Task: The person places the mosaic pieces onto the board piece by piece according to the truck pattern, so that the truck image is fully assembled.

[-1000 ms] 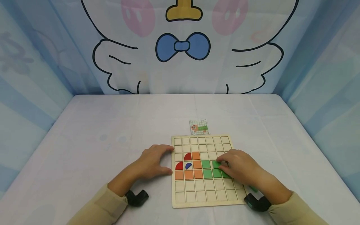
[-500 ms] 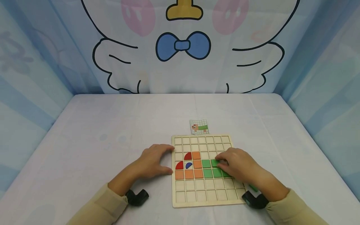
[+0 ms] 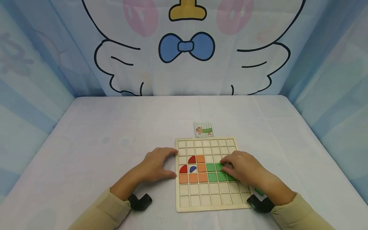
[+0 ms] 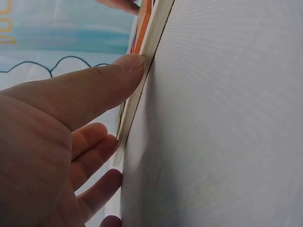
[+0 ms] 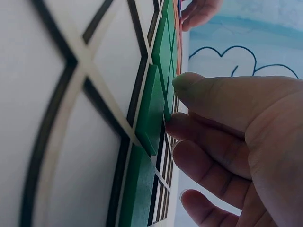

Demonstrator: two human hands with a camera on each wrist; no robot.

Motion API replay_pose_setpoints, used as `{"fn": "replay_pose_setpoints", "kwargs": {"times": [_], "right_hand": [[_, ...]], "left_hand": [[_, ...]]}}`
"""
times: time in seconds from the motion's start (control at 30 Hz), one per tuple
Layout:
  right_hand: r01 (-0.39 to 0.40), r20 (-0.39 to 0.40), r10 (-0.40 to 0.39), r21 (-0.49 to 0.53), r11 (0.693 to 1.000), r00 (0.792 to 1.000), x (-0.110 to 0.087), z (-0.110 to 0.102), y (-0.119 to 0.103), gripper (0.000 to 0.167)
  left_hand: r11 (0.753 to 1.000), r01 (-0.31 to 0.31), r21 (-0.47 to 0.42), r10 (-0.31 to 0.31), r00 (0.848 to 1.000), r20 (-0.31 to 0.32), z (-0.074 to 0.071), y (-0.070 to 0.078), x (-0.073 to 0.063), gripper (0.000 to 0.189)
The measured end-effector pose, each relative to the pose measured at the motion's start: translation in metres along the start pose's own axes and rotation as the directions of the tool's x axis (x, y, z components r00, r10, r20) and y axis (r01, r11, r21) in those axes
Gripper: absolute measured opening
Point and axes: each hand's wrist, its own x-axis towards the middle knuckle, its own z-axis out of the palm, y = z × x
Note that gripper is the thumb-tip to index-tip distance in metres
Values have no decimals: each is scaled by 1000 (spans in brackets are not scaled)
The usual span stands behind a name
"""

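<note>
A light wooden grid board [image 3: 196, 200] lies flat on the table. My left hand [image 3: 156, 164] touches its left edge, thumb and forefinger spread apart; in the left wrist view the thumb [image 4: 102, 87] lies against the board's side. With its thumb and forefinger, my right hand [image 3: 244, 167] pinches a green square tile [image 3: 219, 167] seated in a cell of the upper green row. More green tiles [image 3: 212, 177] fill cells beside and below it. Orange squares [image 3: 202, 177], two red quarter-round tiles [image 3: 192, 159] and a blue half-round piece [image 3: 193, 169] sit further left.
A small gridded picture card [image 3: 203, 129] lies behind the board, showing an orange and green figure. Another green piece [image 3: 259, 191] is partly hidden beneath my right wrist. A printed curtain [image 3: 187, 73] stands behind the white-covered table [image 3: 115, 127].
The green tile at my right fingertips has moved slightly left, from askew to in line with its cell. My right hand shifted a little with it; the left stays put.
</note>
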Motion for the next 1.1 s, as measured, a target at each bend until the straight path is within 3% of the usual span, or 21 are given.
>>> {"fn": "replay_pose_setpoints", "kwargs": {"times": [0.33, 0.63, 1.1], "right_hand": [[-33, -85, 40, 87, 996, 996, -9, -13, 11, 30], [-83, -113, 93, 89, 992, 989, -23, -20, 27, 39], [-234, -9, 235, 79, 969, 972, -42, -25, 43, 43]], "left_hand": [[1000, -23, 6, 23, 1000, -6, -1, 0, -1, 71], [1000, -19, 6, 19, 1000, -4, -1, -1, -1, 72], [1000, -24, 9, 24, 1000, -5, -1, 0, -1, 72]]}}
